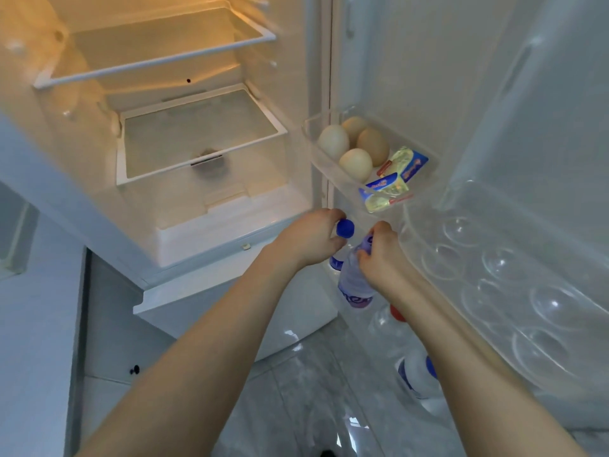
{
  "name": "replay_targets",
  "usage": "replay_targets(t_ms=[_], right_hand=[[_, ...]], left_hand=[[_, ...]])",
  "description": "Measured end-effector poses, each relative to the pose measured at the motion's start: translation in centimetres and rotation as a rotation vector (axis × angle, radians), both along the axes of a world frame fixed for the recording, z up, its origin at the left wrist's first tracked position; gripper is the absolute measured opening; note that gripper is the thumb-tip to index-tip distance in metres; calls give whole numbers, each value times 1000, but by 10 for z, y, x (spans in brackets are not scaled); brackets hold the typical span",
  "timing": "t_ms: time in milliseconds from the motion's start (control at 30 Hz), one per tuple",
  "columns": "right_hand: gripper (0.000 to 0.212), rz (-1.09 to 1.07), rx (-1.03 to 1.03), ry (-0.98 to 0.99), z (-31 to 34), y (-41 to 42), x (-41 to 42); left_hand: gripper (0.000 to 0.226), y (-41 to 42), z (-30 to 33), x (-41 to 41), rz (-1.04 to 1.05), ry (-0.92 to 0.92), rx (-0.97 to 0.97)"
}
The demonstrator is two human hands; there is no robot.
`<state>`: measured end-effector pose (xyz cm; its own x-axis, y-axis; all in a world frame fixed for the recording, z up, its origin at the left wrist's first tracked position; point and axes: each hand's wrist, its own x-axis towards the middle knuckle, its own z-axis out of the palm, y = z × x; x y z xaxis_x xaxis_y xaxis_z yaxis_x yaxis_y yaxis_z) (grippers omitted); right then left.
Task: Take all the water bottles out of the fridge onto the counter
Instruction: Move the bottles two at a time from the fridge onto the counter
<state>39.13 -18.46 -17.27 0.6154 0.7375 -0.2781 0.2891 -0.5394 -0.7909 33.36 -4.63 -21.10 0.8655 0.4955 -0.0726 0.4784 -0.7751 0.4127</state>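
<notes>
Two hands [306,235] [382,255], two bottles [345,228] [354,282] (four eggs [356,159])

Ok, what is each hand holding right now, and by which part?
The left hand pinches a water bottle at its blue cap. The right hand grips a second water bottle around its upper body, near the neck.

Four eggs [354,145] sat in the door bin at about one o'clock, with two butter packets [393,179] beside them. Two blue-capped water bottles [354,278] were in hand near the centre: one under the left hand [309,239], one under the right hand [379,255]. At five o'clock stood one red-capped bottle [397,313] and one blue-and-white container [418,371]. Two glass shelves [201,133] showed at eleven o'clock.
</notes>
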Motion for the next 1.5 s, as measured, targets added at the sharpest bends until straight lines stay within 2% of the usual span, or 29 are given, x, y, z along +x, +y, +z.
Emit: replay_targets(t_ms=[133, 267, 367, 400, 467, 500, 600, 767, 900, 1000, 1100, 1233, 1500], right_hand=[[47, 30, -20, -27, -7, 2, 5], [20, -7, -17, -38, -8, -1, 5], [14, 7, -44, -54, -5, -5, 7], [16, 23, -64, -64, -3, -7, 6], [43, 42, -52, -30, -5, -10, 7], [48, 50, -34, -21, -6, -11, 7], [48, 65, -3, -42, -6, -15, 9], [30, 87, 47, -270, -4, -30, -1], [33, 39, 159, -418, -5, -29, -9], [33, -3, 288, -474, -3, -25, -16], [25, -27, 410, -483, -3, -24, -23], [34, 37, 455, -512, 4, -23, -41], [37, 267, 542, -406, 12, -24, -90]], left_hand=[[28, -2, -5, 7, -6, -14, -18], [26, -2, -11, 6, 31, -51, -73], [21, -6, -17, 6, 48, -83, -70], [20, -7, -19, 4, 64, -94, -76], [21, -12, -23, 1, 106, -125, -113], [21, -13, -26, -1, 128, -145, -128], [24, -18, -33, -8, 190, -195, -122], [25, -21, -21, -27, 329, -453, -92], [28, -24, 1, -47, 398, -680, -54], [29, -25, 10, -68, 473, -780, -30], [28, -27, 11, -91, 548, -810, -21], [27, -35, 12, -125, 644, -810, 16], [26, -85, 19, -200, 908, -760, 97]])
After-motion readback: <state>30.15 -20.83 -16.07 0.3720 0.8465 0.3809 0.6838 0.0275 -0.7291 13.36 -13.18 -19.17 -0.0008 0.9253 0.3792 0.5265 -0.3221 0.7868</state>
